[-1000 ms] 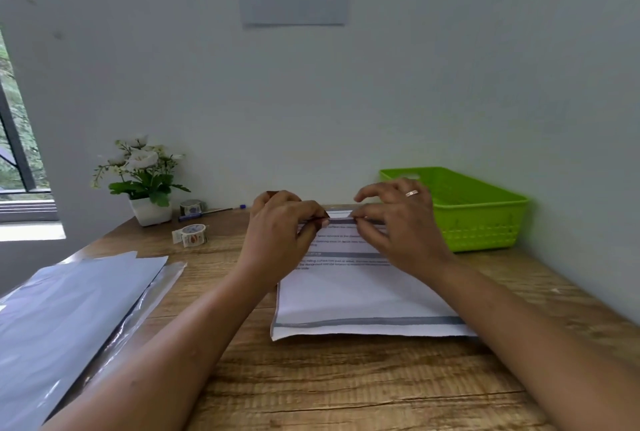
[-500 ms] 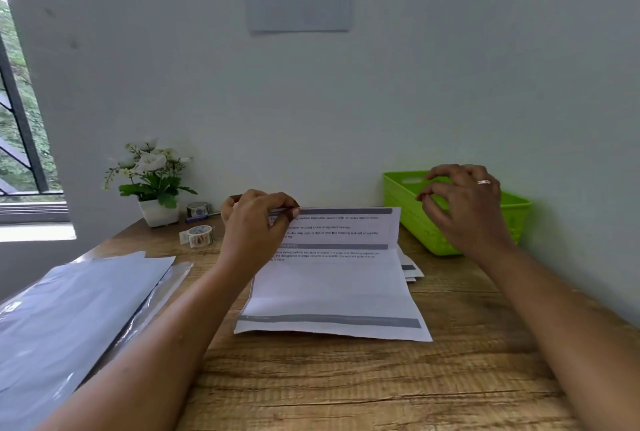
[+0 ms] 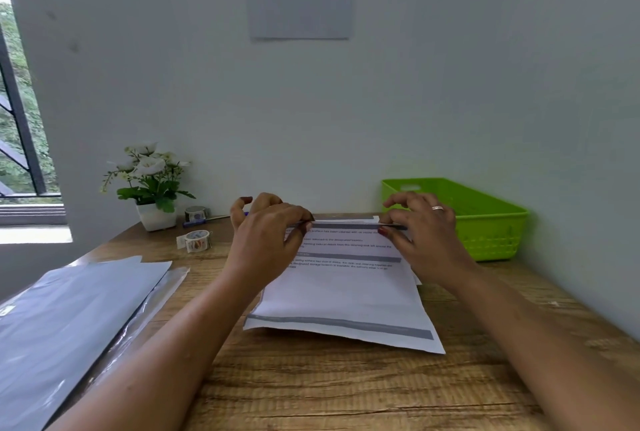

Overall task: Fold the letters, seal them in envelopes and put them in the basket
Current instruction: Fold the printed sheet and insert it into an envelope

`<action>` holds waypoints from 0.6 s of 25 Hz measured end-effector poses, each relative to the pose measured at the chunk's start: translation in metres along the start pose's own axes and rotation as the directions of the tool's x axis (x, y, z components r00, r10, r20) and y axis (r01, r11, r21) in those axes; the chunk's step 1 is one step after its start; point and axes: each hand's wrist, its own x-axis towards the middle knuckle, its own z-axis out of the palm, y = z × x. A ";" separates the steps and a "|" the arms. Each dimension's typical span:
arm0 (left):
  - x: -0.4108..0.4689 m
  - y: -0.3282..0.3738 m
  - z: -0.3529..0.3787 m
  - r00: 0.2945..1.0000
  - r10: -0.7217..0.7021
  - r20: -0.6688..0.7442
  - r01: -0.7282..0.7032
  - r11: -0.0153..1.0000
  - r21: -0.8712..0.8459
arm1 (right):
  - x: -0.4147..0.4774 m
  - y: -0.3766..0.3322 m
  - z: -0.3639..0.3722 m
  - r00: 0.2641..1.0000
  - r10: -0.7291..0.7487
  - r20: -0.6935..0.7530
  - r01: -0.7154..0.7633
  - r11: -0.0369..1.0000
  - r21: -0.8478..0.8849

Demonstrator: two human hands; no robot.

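Just left of the basket (image 3: 491, 240), the left hand (image 3: 270, 240) and right hand (image 3: 426, 240) each pinch a far corner of the letter (image 3: 343, 292), likely to begin folding it.

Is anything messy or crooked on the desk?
Nothing is spilled or torn. The letter, pinched at its far edge by the left hand and right hand, lies a bit crooked: its near edge slants down to the right. A corner of another sheet pokes out under its right side.
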 end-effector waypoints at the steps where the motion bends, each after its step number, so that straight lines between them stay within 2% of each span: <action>1: 0.000 0.000 0.000 1.000 0.000 0.017 -0.001 1.000 0.011 | 0.000 -0.001 0.001 1.000 0.002 -0.002 -0.002 1.000 0.007; 5: 0.000 -0.004 0.001 0.991 -0.056 0.117 0.049 0.997 0.064 | 0.000 0.001 0.001 1.000 0.014 -0.010 -0.014 1.000 0.024; 8: 0.001 -0.009 0.003 0.978 -0.099 0.185 0.087 0.994 0.070 | -0.001 0.004 0.000 1.000 0.010 0.025 -0.013 0.992 0.129; 11: 0.002 -0.011 0.003 0.972 -0.053 0.230 0.050 0.999 0.018 | -0.001 0.006 -0.001 0.990 0.041 0.137 -0.078 0.960 0.271; 15: 0.004 -0.016 -0.004 0.919 0.024 0.393 -0.006 0.999 -0.045 | -0.001 0.009 -0.002 0.965 0.081 0.248 -0.162 0.931 0.327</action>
